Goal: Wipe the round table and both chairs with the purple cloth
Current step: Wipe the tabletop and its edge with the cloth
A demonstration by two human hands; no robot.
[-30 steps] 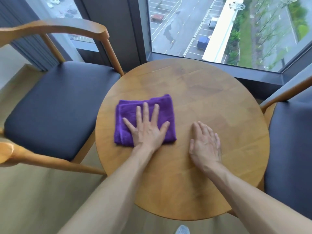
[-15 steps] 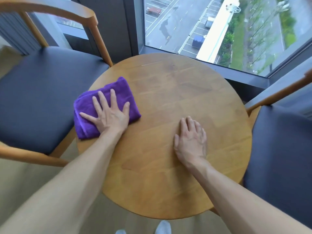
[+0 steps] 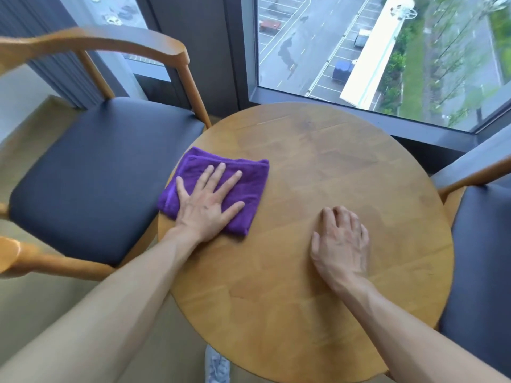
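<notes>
Seen from above w/ a head-worn camera. Nearest, a pale shoe (image 3: 218, 364) showed on the floor under the table's near edge. Two bare forearms reached up from the bottom of the view onto a round wooden table (image 3: 318, 313).

The right hand (image 3: 341, 244) lay palm down on bare wood, right of centre, fingers together and bent slightly at the knuckles, holding nothing.

The left hand (image 3: 208, 204) was flat, fingers straight and spread apart, palm pressing down on the purple cloth (image 3: 249, 186), not gripping it. Its fingers pointed away and a bit to the right; the forearm ran diagonally from the lower left.

The cloth was folded into a rough rectangle, lying at the table's left edge, w/ its long axis running from far left to near right.

Left of the table stood a chair (image 3: 91, 189) w/ a dark seat and curved wooden armrests. A second chair (image 3: 481, 258) w/ a dark seat sat at the right edge, partly out of view.

Farthest, a corner window (image 3: 387, 45) looked down on a street and parked cars.
</notes>
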